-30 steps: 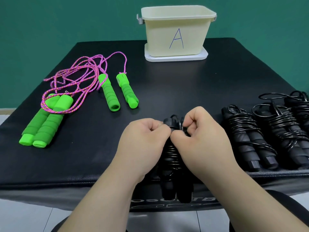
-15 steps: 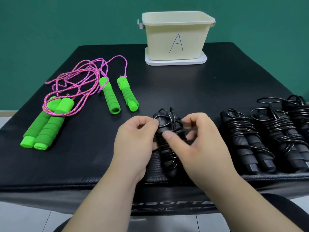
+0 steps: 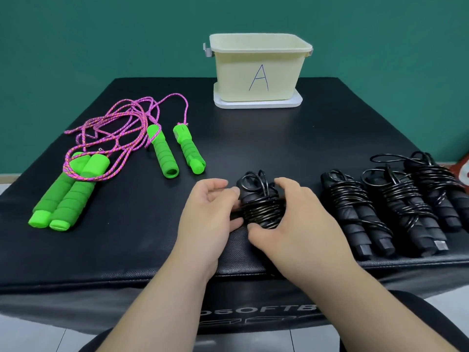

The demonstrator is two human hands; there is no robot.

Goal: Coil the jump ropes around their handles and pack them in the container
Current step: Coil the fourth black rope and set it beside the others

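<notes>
A black jump rope, coiled tight around its two handles, lies on the black mat near the front edge. My right hand wraps it from the right, thumb under the coils. From the left, my left hand cups it with the fingertips touching the coils. Three more coiled black ropes lie in a row to the right. Two green-handled ropes with pink cord lie at the left: one pair of handles looped with cord, the other pair apart with loose cord. The cream container marked "A" stands at the back.
The container rests on a white lid at the mat's far edge. Loose pink cord sprawls over the left rear of the mat. A red object shows at the right edge of view.
The black bundle has moved away from me, from over the table's front edge onto the mat. My fingers have left its top end and now sit on its sides.
</notes>
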